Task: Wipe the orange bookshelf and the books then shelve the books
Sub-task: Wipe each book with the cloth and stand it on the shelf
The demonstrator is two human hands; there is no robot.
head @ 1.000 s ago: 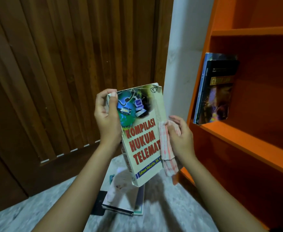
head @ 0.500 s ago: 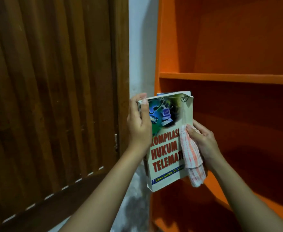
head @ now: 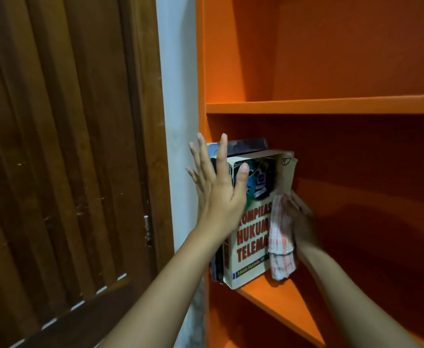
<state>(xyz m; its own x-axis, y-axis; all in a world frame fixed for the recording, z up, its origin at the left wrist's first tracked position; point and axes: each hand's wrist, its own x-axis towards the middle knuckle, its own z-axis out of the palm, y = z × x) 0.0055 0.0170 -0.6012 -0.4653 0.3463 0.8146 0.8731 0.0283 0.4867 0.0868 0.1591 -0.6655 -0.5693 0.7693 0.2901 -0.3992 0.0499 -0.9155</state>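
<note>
Standing upright on the middle shelf board point(head: 276, 300) of the orange bookshelf point(head: 331, 104), at the far left end of that compartment: a cream paperback book point(head: 251, 237) with red title lettering and a globe picture on its cover. Cover turned outward and toward the right, bottom edge resting on the board near its front lip. Just left of it, two or three darker books point(head: 246, 146), upright too, pressed between the paperback and the shelf's left side panel; exact count hard to tell.

Left hand point(head: 218, 187) open and flat, fingers point(head: 222, 151) spread and pointing up, palm pressed against the spines at the front of the row, thumb lying over the upper corner of the paperback's cover. Not gripping anything.

Right hand point(head: 299, 217) in shadow inside the compartment, at the paperback's right edge, closed around a red-and-white checked cloth point(head: 281, 244). Cloth hanging down from the hand, draped against the right part of the cover, lower end dangling just above the board. Blurred there, so finger placement unclear.

Upper compartment and the rest of the middle one bare orange. Beside the bookshelf on the left, a strip of pale wall point(head: 178, 96), then a dark wooden slatted door point(head: 67, 146).
</note>
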